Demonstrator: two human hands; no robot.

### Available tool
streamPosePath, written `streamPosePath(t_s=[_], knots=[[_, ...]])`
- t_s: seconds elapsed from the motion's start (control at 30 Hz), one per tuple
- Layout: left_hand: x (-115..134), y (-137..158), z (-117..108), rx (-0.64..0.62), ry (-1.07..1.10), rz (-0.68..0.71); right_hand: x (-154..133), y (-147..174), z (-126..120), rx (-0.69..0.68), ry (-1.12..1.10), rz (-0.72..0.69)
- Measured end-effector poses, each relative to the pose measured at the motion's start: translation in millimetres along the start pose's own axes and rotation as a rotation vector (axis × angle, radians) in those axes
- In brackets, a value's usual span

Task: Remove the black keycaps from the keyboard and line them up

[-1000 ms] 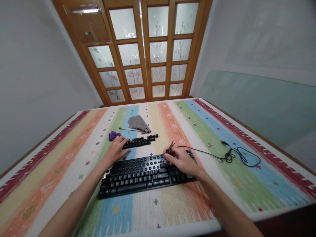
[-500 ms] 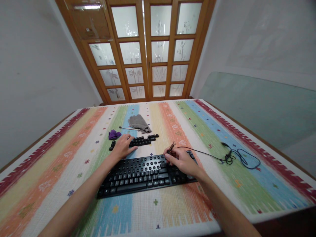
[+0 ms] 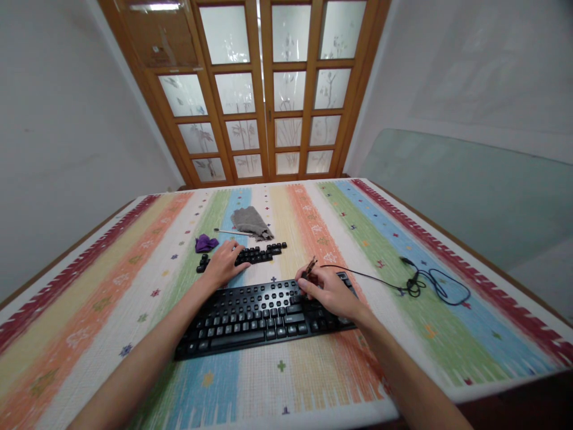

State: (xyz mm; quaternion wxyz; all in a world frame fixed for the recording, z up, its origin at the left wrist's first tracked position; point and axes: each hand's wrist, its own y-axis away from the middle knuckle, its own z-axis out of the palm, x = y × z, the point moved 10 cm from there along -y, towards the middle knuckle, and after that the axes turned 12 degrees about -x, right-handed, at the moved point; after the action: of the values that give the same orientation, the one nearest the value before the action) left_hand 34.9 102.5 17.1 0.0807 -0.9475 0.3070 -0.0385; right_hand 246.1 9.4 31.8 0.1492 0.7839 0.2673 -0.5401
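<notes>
A black keyboard (image 3: 242, 339) lies on the striped tablecloth in front of me, its upper rows partly stripped of keycaps. Behind it, loose black keycaps (image 3: 257, 257) stand in rows. My left hand (image 3: 224, 264) lies over the left part of these keycaps, fingers stretched and thumb apart; what is under the palm is hidden. Over the right part of the keyboard, my right hand (image 3: 329, 291) is closed around a small dark brown tool (image 3: 310, 269), whose narrow end points up and away. Its exact kind is too small to tell.
A crumpled purple cloth (image 3: 206, 243), a grey cloth (image 3: 253, 222) and a thin stick with a dark tip (image 3: 230, 232) lie beyond the keycaps. The keyboard's black cable (image 3: 416, 283) runs right and ends in loops. Wooden glazed doors (image 3: 268, 113) stand past the table.
Almost nothing differs: the whole view has shifted very slightly, and both hands keep their places over the keycaps and the keyboard.
</notes>
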Motion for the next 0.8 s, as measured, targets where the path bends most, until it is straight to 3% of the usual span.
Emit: streamPosePath(t_s=[0.8], knots=[[16.7,-12.5,-1.6,0.004,0.019,0.029,-0.7,0.4,1.5,-0.007,0.019,-0.007]])
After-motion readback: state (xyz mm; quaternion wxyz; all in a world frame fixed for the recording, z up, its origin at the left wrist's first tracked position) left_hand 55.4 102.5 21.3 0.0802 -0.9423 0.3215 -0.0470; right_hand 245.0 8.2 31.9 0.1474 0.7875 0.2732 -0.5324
